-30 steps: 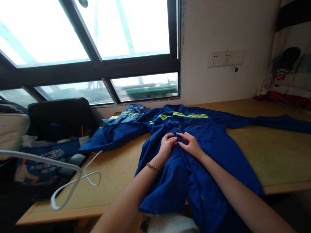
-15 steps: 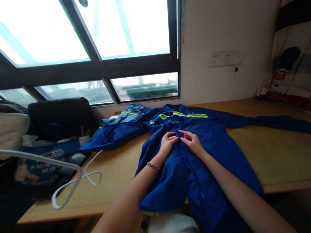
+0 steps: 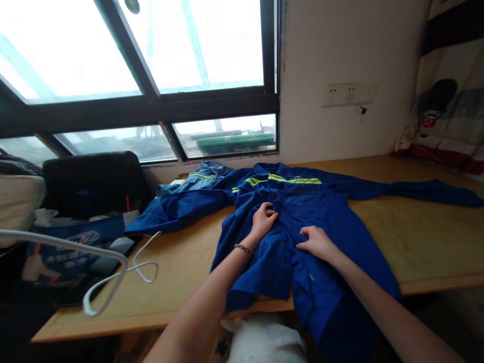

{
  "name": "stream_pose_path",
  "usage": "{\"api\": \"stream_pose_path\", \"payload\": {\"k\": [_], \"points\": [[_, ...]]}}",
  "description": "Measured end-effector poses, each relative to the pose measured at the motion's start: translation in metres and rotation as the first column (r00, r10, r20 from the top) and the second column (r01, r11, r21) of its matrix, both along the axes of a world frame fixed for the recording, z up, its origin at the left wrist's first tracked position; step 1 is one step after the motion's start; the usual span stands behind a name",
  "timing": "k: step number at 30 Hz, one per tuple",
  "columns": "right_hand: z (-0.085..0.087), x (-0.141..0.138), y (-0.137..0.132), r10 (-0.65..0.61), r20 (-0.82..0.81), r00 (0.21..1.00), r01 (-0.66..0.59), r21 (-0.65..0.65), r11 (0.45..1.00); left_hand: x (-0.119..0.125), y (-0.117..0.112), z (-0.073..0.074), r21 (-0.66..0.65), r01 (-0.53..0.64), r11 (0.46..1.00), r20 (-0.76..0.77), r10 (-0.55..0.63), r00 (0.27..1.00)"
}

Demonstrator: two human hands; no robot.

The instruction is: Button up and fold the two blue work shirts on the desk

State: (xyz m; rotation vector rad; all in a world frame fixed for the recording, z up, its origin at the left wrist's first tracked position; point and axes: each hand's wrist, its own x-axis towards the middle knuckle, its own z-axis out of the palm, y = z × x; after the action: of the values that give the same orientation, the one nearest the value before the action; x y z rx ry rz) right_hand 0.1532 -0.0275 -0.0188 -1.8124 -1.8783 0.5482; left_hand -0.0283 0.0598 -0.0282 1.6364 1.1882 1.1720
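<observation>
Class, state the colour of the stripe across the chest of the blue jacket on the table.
The stripe is fluorescent yellow-green against the blue jacket, clearest in the head view.

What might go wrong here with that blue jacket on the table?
The hem of the blue jacket hangs over the near edge of the table, so a tug may slide it off. The left hand and right hand press beside the front opening; cloth there could bunch. The white hanger nearby might get knocked.

A white hanger (image 3: pixel 120 257) sits at the left of the wooden table (image 3: pixel 427 247), a black chair (image 3: pixel 91 176) behind it.
</observation>
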Motion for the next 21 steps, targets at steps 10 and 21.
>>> {"api": "stream_pose_path", "payload": {"k": [10,21], "points": [[0.051,0.055,0.068,-0.198,-0.051,0.979,0.201,0.066,0.977,0.030,0.027,0.017,0.086,0.235,0.968,-0.113,-0.224,0.968],[0.026,0.006,0.036,-0.132,-0.941,0.312,-0.306,-0.231,0.924,0.016,0.024,0.042,0.070,0.192,0.979,-0.193,-0.176,0.965]]}}
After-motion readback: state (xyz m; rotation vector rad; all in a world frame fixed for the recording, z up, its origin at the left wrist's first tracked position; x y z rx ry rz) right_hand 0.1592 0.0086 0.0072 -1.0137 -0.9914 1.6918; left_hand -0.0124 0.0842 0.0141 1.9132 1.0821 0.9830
